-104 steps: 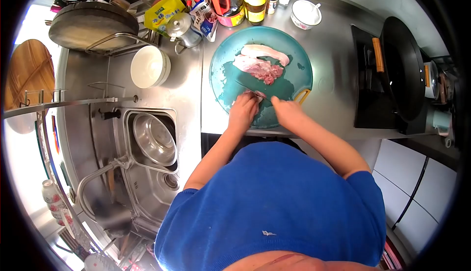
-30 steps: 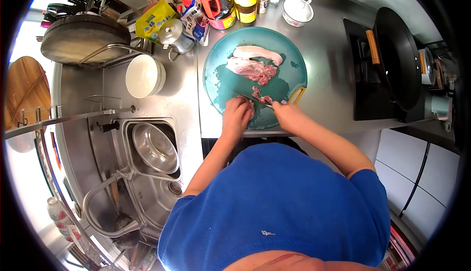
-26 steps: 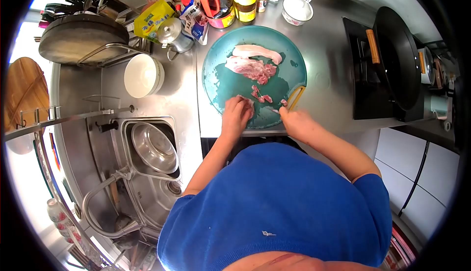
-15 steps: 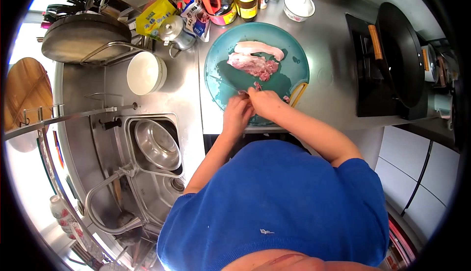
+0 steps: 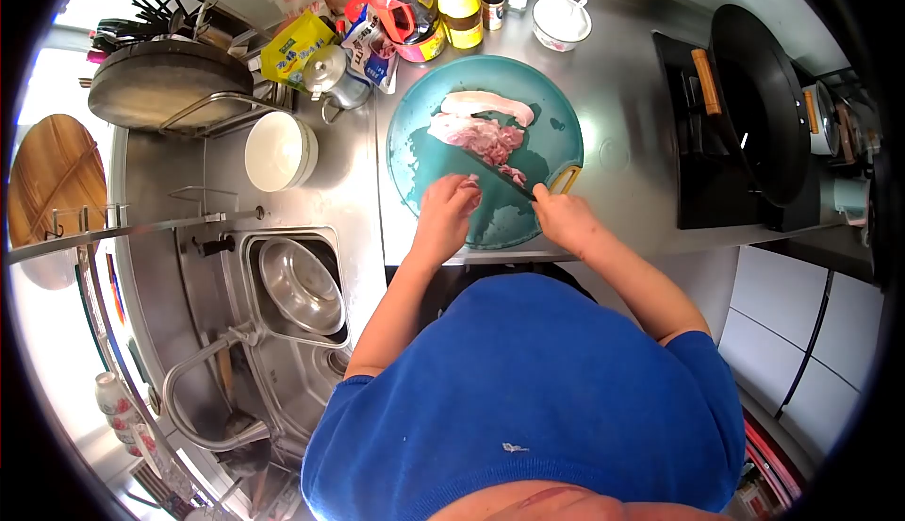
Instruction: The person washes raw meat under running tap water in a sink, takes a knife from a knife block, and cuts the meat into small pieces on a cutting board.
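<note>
A round teal cutting board (image 5: 424, 87) lies on the counter, and its yellow handle (image 5: 566, 179) shows at the lower right. My right hand (image 5: 562, 215) is wrapped round the handle end of a knife (image 5: 500, 177), whose dark blade points up and left over the board. Small pieces of meat (image 5: 512, 174) lie against the blade. Beyond them rest a larger chunk of raw meat (image 5: 479, 136) and a pale strip (image 5: 486, 104). At the board's lower left, my left hand (image 5: 450, 210) is closed round a small piece of meat (image 5: 470, 184), mostly hidden by the fingers.
Bottles (image 5: 458, 2), seasoning bags and a metal pot (image 5: 337, 78) stand behind the board. A small bowl (image 5: 562, 23) sits at the back, a larger white bowl (image 5: 280, 151) at the left. A sink with a steel basin (image 5: 300, 285) is lower left; a wok (image 5: 759, 106) is right.
My right hand has moved away from my left hand, to the right and down, with the knife. The blade now shows beside the small meat pieces. My left hand has shifted slightly left.
</note>
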